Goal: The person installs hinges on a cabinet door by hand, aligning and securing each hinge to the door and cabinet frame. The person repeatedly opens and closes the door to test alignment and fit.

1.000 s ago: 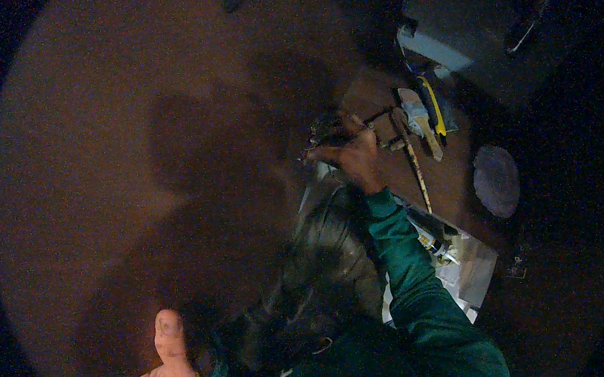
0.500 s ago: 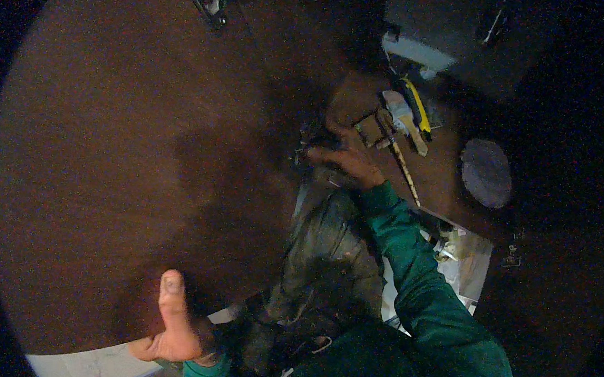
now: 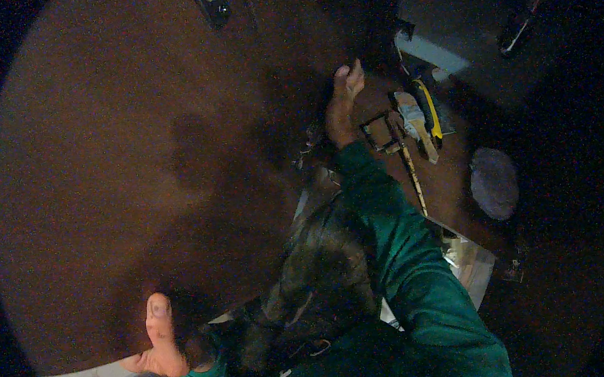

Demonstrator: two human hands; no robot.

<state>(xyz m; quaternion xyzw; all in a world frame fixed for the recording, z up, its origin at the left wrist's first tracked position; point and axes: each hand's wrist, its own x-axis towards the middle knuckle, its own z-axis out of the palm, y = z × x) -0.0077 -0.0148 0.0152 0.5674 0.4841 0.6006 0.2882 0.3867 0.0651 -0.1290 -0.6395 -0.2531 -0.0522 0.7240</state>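
My left hand (image 3: 158, 339) lies at the lower edge of the brown wooden surface (image 3: 109, 200), one digit stretched along it; its other fingers are mostly hidden. My right hand (image 3: 344, 92) reaches up into shadow beside small tools, fingers slightly bent and apart, nothing visible in them. Below it lie a black square-framed tool with a long speckled handle (image 3: 412, 175), a paint-stained brush or scraper (image 3: 419, 129) and a yellow-and-black tool (image 3: 430, 111). Dark metal pieces (image 3: 306, 150) sit left of my right forearm, above dark crumpled material (image 3: 320, 256).
A dark metal fitting (image 3: 215, 7) is at the top. At the right are a pale strip (image 3: 432, 53), a metal handle-like piece (image 3: 520, 23) and a grey oval object (image 3: 494, 182). A pale, shiny sheet (image 3: 476, 271) lies under my right forearm.
My right hand has moved up and away from the dark metal pieces, its forearm following. My left hand rose a little, then moved back down and leftward.
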